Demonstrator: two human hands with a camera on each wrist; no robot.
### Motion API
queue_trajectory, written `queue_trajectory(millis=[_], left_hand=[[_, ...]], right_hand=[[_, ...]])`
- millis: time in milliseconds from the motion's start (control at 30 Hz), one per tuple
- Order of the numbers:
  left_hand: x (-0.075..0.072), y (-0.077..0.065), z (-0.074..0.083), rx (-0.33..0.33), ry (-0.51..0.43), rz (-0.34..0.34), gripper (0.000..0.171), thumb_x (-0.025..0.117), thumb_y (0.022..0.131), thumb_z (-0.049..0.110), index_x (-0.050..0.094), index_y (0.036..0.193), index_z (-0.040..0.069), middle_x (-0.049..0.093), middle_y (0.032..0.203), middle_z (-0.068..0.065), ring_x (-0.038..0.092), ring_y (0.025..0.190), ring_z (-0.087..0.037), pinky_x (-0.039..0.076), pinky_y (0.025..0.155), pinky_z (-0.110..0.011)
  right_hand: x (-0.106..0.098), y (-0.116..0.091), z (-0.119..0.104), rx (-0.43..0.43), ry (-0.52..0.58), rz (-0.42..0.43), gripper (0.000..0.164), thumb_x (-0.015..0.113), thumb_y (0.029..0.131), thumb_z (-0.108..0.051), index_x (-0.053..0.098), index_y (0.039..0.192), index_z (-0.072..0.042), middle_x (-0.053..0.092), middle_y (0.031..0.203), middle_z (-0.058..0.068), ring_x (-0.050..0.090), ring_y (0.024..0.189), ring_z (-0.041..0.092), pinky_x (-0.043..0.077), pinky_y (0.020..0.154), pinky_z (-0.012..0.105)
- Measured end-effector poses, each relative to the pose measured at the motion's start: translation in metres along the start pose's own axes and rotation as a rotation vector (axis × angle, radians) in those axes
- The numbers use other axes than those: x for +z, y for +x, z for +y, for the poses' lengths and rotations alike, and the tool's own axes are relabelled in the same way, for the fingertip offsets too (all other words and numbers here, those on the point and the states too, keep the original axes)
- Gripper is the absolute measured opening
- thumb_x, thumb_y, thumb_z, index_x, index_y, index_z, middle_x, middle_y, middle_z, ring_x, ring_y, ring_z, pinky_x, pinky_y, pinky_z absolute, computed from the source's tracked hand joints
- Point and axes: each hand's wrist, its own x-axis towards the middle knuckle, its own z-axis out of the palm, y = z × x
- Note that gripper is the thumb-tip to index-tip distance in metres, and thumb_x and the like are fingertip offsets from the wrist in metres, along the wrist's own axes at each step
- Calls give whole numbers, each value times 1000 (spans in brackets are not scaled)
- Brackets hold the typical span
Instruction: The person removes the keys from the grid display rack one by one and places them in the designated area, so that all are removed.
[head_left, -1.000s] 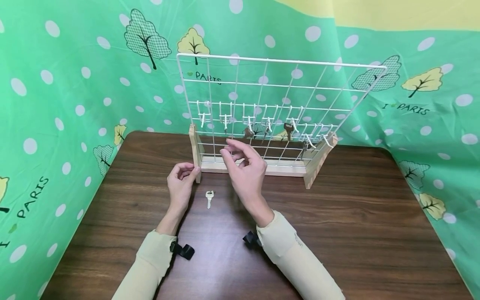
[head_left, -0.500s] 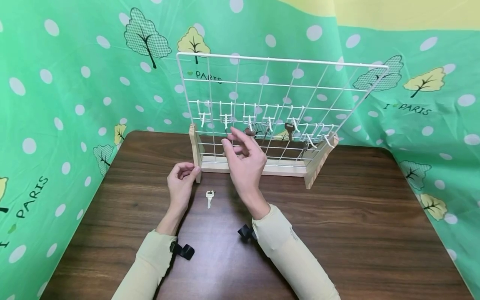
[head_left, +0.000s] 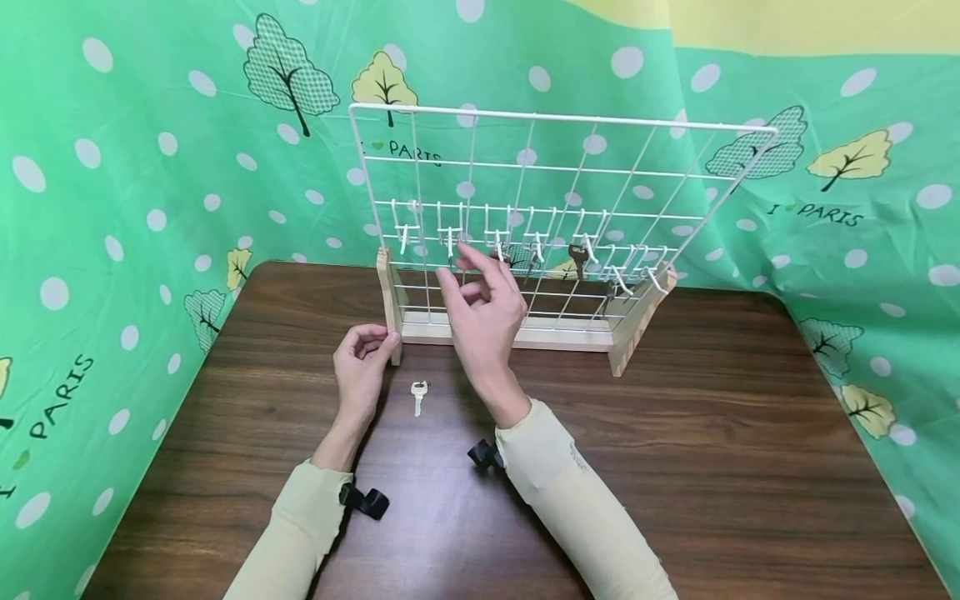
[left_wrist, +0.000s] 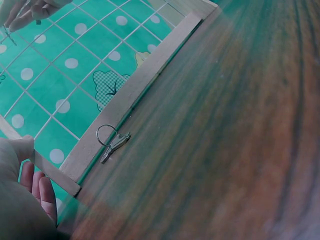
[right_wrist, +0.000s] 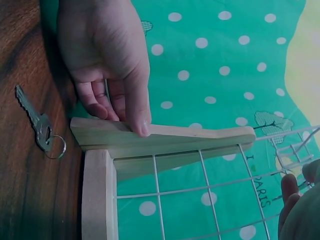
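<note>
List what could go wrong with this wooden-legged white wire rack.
The right hand, close to the white wire hooks, might bump one and jolt a hanging dark metal key.

If the left hand lets go of the pale wooden side support, the rack might shift.

Either hand could brush the silver metal key on the brown wood-grain table.

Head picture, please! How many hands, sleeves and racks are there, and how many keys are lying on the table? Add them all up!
Left hand and right hand: 2
Left sleeve and right sleeve: 2
Rack: 1
Key lying on the table: 1
Total: 6
</note>
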Motion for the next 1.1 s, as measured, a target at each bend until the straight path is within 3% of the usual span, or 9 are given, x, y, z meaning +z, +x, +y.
queue_trajectory(millis=[333,533,767,1100], left_hand=[[0,0,0,2,10,8,18,81,92,-14,71,101,-3,72,91,7,67,83,-5,55,78,-16],[1,-1,-1,-1,12,11,17,81,92,-14,71,101,-3,72,91,7,67,82,-5,55,77,-15],[1,0,0,1,3,13,17,80,92,-15,70,103,-8,72,90,7,67,82,-5,55,78,-16],[1,0,1,-5,13,13,18,80,92,-14,71,101,-3,71,91,7,67,83,-5,55,78,-15]], right_hand=[[5,5,-2,45,-25,25,36,92,90,-5,81,124,0,78,102,14,70,63,22,57,62,19],[7,8,-4,30,-19,27,34,91,90,-3,81,121,1,76,96,15,65,61,18,56,60,18],[9,11,-5,28,-6,38,23,89,91,-1,81,113,1,75,93,15,63,60,11,55,59,18],[11,11,-6,41,49,69,10,83,96,-1,80,103,5,72,86,12,56,56,2,45,52,14]])
